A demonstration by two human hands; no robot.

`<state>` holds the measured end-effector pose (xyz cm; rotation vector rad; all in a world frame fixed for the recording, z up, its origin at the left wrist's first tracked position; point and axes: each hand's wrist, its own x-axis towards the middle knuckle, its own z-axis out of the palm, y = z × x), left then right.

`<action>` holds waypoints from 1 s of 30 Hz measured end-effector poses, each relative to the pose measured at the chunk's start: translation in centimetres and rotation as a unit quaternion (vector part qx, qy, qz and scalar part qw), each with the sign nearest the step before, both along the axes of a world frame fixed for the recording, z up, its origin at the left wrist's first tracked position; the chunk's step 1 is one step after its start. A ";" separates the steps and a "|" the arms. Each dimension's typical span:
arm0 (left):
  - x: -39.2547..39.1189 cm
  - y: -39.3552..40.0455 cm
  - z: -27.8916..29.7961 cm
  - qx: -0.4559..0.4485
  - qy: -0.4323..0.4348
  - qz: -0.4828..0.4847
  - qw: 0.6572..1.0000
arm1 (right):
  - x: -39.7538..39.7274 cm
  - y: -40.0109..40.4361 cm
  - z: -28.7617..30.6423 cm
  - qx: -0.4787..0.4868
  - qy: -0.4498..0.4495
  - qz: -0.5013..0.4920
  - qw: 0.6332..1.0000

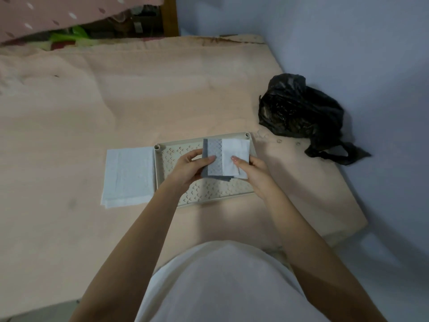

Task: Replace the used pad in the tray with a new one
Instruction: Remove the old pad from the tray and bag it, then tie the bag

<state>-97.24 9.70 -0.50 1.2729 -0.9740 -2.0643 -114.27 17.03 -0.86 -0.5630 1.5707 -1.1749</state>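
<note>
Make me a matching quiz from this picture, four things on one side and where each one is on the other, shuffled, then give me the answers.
Things:
1. folded pad
2. flat white pad
3. black plastic bag
4. tray

Places:
A. by the wall, to the right
B. held in both hands
C. on the mat, under the hands
D. on the mat, left of the tray

Pairs: 1-B, 2-D, 3-A, 4-C
</note>
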 end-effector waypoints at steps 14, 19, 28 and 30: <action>-6.3 1.7 -0.6 0.003 -0.013 -0.081 0.997 | -3.2 5.9 0.9 0.000 0.017 -0.143 0.990; -8.5 2.4 -0.8 -0.006 -0.016 -0.112 0.994 | -3.9 6.9 0.6 0.021 0.024 -0.220 0.975; -12.8 2.0 -0.7 -0.024 -0.049 -0.111 0.992 | -6.7 6.6 -0.1 0.024 0.061 -0.282 0.957; -13.7 1.6 -0.6 -0.034 -0.056 -0.113 0.991 | -7.8 6.2 0.1 0.023 0.062 -0.280 0.958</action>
